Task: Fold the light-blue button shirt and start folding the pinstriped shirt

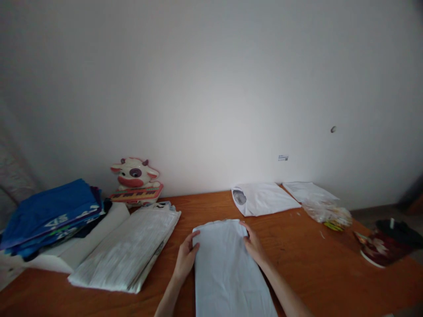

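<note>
Starting from the left, a blue cloth pile [49, 213] and a grey folded bundle [128, 248] lie on the wooden counter [317, 264], with a cow toy [135, 180] behind them. The left hand [185, 257] grips one upper corner of the pale blue garment [228, 268] in the middle, near the front edge; the right hand [254, 244] presses the other corner with bent fingers. This cloth looks light, soft and limp, so I judge the far corners or long edges are the best holds. Further right rests a white folded shirt [264, 198].
</note>
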`<act>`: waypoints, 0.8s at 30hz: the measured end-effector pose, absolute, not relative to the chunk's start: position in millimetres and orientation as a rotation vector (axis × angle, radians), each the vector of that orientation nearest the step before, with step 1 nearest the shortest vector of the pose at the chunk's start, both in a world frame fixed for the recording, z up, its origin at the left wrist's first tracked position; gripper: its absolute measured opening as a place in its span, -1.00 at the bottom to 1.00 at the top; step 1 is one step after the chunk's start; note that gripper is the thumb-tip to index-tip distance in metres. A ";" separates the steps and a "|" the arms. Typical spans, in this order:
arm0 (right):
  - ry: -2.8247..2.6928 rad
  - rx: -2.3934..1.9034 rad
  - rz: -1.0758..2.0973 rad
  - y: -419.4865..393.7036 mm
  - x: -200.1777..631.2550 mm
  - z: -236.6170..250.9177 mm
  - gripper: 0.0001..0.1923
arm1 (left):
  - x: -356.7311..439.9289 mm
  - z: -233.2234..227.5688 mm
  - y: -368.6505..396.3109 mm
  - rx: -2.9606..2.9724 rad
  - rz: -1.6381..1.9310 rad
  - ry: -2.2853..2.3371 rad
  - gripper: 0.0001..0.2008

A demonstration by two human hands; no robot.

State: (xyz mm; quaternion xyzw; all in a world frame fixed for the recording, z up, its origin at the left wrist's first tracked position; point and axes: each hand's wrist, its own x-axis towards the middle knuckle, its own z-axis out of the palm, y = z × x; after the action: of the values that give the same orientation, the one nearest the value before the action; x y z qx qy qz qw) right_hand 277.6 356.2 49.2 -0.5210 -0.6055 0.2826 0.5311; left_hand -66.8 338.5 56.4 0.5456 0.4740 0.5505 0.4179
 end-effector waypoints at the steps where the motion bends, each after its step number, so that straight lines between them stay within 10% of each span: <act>1: -1.450 -1.250 0.669 356.0 276.6 49.5 -0.27 | -66.5 57.7 337.5 1.302 1.394 1.158 -0.43; 14: -1.488 -1.412 0.358 353.5 272.3 52.5 -0.25 | -64.0 75.5 329.2 0.641 1.538 0.815 -0.38; 24: -1.667 -1.165 0.571 337.9 264.7 71.5 -0.70 | -78.0 76.2 329.8 0.538 1.644 0.623 -0.59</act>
State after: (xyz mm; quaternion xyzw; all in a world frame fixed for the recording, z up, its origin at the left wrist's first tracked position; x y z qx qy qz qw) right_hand 264.7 337.9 71.5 -0.4800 -0.6870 0.2351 0.4923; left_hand -78.0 329.8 76.2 0.2327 0.2693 0.7111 0.6064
